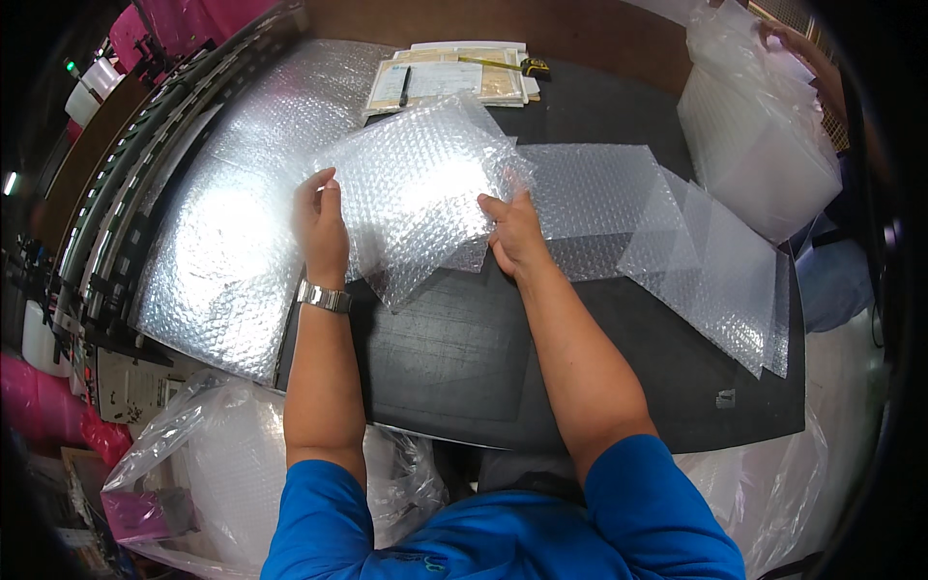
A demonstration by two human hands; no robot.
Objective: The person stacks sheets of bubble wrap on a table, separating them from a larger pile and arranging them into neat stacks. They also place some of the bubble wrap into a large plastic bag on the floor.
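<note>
While our right hand (519,235) pinches the clear bubble-wrap sheet (411,184) at eleven o'clock over the black tabletop (435,358), we do best with a light, flat thumb that spares the bubbles. Blur hides whether our left hand (325,237) grips its nine-o'clock edge, and we cannot count the overlapping sheets (720,275) at three o'clock.

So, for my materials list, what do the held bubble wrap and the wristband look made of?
Bubble wrap: clear, glossy plastic film, going by its raised bubbles and glare. Wristband: probably metal, silvery and polished-looking, with linked segments.
</note>
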